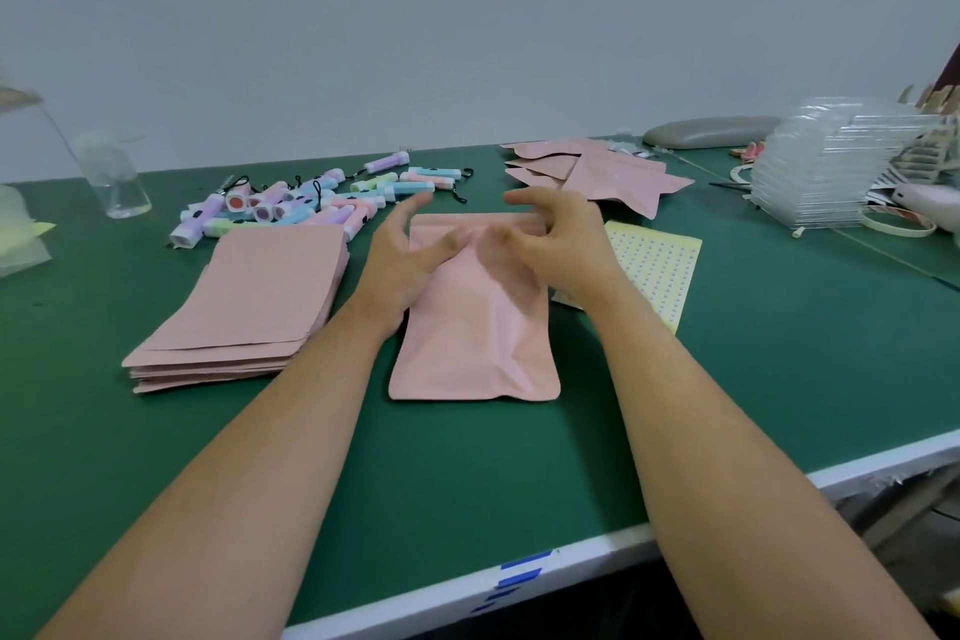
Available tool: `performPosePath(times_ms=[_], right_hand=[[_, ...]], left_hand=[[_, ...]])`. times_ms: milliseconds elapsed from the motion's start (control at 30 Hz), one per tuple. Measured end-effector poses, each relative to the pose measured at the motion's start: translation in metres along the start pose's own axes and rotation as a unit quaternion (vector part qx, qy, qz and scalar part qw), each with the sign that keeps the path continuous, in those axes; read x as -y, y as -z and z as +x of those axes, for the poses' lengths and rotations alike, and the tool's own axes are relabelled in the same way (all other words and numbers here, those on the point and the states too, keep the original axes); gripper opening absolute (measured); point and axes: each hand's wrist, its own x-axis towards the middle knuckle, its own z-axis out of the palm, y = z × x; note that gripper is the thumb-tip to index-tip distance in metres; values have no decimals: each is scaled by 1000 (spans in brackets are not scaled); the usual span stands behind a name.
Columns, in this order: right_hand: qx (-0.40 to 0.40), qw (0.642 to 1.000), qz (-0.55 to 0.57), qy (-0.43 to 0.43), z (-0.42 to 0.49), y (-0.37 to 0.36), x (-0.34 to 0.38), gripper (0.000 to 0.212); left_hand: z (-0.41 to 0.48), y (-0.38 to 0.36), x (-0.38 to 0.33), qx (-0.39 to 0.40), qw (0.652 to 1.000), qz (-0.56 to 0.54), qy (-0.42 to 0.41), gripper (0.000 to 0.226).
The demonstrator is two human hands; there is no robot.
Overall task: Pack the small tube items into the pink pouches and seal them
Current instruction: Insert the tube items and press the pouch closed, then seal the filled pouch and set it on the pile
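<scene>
Pouch (475, 327) lies mid table (727, 379), a bit puffy, contents hidden. Left hand (410, 260) has its fingers spread, tips on the pouch's top. Right hand (556, 244) fingers are bent and blurry there, can't tell if they're pinching. Tubes (311, 203) sit loose behind.

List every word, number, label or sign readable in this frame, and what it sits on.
None can be read.
yellow sticker sheet: rows of tiny marks, too small to read.
pink pouch: plain, no print showing.
tubes: no lettering can be made out.
blue strips on the table edge: bare marks, no letters.
</scene>
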Motion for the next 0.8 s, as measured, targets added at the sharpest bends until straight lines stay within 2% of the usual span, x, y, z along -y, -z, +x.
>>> performPosePath(times_ms=[67, 100, 167, 200, 233, 300, 400, 500, 567, 633, 733, 767, 800], right_hand=[[-66, 985, -159, -32, 4, 13, -9, 33], [-85, 964, -242, -72, 6, 21, -14, 37], [-64, 917, -358, -165, 7, 33, -24, 45], [-38, 905, -370, -209, 6, 38, -28, 48], [-11, 901, -358, -245, 7, 42, -31, 53], [21, 918, -301, -259, 9, 43, -33, 57], [56, 956, -207, -201, 8, 35, -30, 56], [73, 976, -173, -109, 4, 36, -25, 61], [89, 983, -139, -79, 2, 44, -21, 66], [166, 974, -127, -85, -2, 52, -19, 76], [303, 928, -188, -109, -6, 55, -17, 118], [314, 922, -200, -110, -5, 55, -17, 124], [305, 925, -200, -110, -4, 53, -18, 122]], left_hand=[[2, 2, 3, -42, 999, 12, -13, 85], [3, 4, 4, -57, 998, 7, -11, 84], [5, 9, 4, -70, 998, 3, 4, 81], [6, 10, 4, -72, 997, 10, 11, 80], [7, 10, 4, -74, 997, 21, 16, 79], [7, 8, 3, -82, 996, 38, 18, 78], [7, 8, 3, -95, 994, 40, 28, 77], [7, 9, 1, -123, 990, 48, 49, 83], [6, 10, -1, -151, 984, 77, 51, 88], [6, 9, -1, -157, 980, 109, 46, 90], [8, 9, 2, -149, 979, 132, 43, 93], [9, 9, 2, -150, 979, 133, 44, 95], [9, 8, 3, -152, 979, 132, 44, 97]])
